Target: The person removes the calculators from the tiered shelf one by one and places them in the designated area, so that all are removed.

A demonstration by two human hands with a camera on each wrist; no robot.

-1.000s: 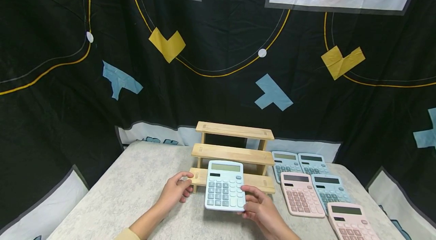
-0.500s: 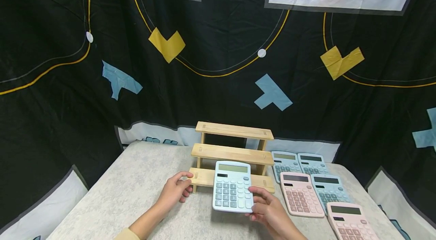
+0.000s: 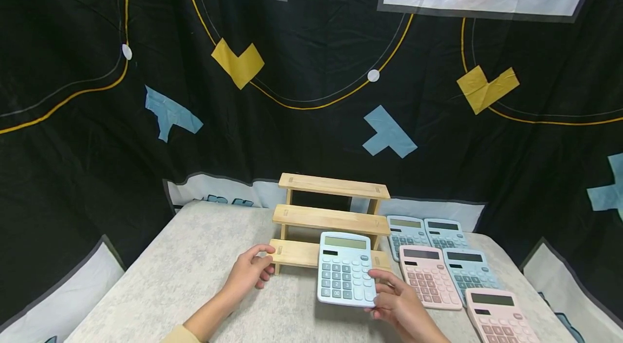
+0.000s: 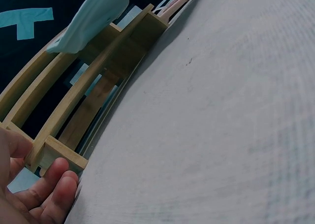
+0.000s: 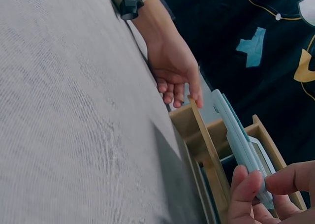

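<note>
A light blue calculator (image 3: 345, 267) is held up in front of the stand's lowest tier, its screen and keys facing the head camera. My right hand (image 3: 401, 302) pinches its lower right edge; in the right wrist view, the thumb and fingers (image 5: 246, 184) lie on opposite faces of it. At the left end of the three-tier wooden stand (image 3: 292, 252), my left hand (image 3: 246, 274) holds the end of the lowest board. In the left wrist view, fingertips (image 4: 58, 169) lie close to the board's end and the support below it. The calculator hides part of the lowest tier.
To the stand's right lie more calculators on the grey table (image 3: 160, 278): several light blue ones, such as one at the near side (image 3: 469, 270), and two pink ones, a farther pink calculator (image 3: 430, 278) and a nearer pink calculator (image 3: 501, 313). A black cloth (image 3: 302, 137) hangs behind.
My right hand has carried the light blue calculator to the right, and slightly downward, across the front of the stand. My left hand has stayed at the board's left end.
</note>
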